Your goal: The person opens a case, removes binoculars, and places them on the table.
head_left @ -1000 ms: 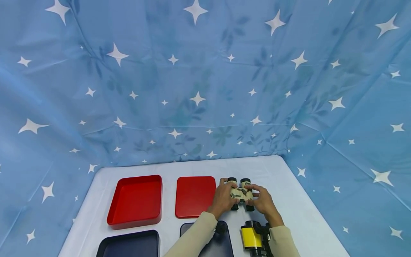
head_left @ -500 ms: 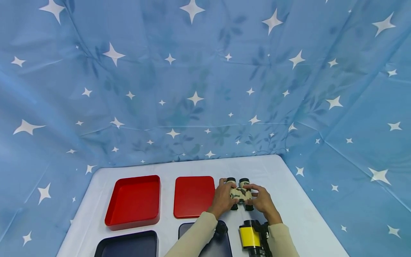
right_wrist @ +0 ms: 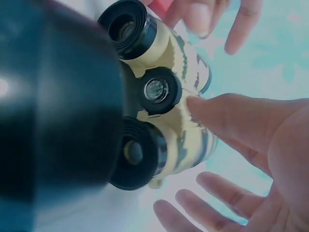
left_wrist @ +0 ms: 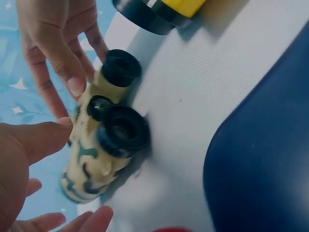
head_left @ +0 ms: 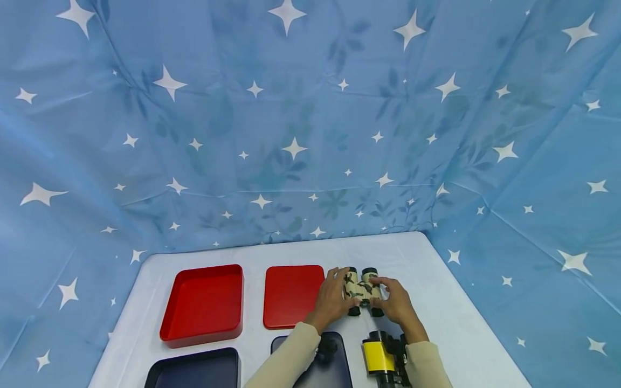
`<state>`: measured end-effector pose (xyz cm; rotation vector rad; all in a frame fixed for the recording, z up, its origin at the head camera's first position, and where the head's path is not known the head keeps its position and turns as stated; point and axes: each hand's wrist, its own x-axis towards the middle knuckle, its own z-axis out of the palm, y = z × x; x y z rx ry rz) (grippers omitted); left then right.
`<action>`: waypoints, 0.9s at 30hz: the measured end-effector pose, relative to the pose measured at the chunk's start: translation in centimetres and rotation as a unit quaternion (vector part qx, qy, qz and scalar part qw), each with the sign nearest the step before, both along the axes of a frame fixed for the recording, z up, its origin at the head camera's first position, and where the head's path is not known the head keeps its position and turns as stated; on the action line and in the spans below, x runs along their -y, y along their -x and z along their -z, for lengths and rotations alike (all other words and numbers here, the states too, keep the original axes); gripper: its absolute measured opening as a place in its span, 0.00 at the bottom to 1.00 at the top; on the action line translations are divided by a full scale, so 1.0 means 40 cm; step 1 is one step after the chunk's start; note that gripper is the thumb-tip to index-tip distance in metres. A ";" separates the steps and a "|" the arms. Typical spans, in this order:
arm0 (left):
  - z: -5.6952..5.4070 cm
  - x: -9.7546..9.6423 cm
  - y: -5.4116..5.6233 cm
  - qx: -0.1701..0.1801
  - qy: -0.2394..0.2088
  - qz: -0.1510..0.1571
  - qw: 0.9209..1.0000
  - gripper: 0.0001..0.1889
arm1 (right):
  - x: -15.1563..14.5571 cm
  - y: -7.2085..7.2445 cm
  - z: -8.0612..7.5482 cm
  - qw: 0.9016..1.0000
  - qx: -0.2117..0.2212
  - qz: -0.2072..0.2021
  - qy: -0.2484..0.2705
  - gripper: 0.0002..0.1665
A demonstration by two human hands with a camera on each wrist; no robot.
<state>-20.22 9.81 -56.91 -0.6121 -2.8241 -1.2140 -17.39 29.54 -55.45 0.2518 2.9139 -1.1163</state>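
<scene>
Camouflage binoculars (head_left: 361, 290) rest on the white table toward its back right, eyepieces facing me. My left hand (head_left: 332, 299) is at their left barrel; in the left wrist view its thumb (left_wrist: 46, 137) is close to the barrel and its other fingers are spread apart from it. My right hand (head_left: 395, 302) is on the right side. In the right wrist view its thumb (right_wrist: 217, 113) touches the body near the compass-topped centre knob (right_wrist: 157, 90), while several fingers extend loosely below the barrel. Part of the index finger is hidden behind the thumb.
A red tray (head_left: 201, 337) and a flat red panel (head_left: 291, 299) lie to the left. Nearer are a navy tray (head_left: 194, 360) and a dark panel (head_left: 335, 372) under my left sleeve. A yellow and black barrelled object (head_left: 378, 357) lies beside my right sleeve.
My left hand's fingers have lifted off the left barrel and shifted slightly left, uncovering more camouflage. The right hand and the binoculars have barely moved.
</scene>
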 end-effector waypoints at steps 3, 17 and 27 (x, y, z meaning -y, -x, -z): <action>-0.023 0.031 -0.015 -0.010 0.006 0.003 1.000 0.41 | 0.016 -0.016 -0.018 0.998 -0.035 -0.011 -0.045 0.32; -0.127 0.202 -0.090 -0.083 0.108 -0.016 0.991 0.48 | 0.123 -0.055 -0.143 0.987 -0.078 -0.071 -0.117 0.41; -0.161 0.313 -0.129 -0.088 0.148 -0.033 0.985 0.50 | 0.195 -0.072 -0.179 0.981 -0.075 -0.123 -0.129 0.43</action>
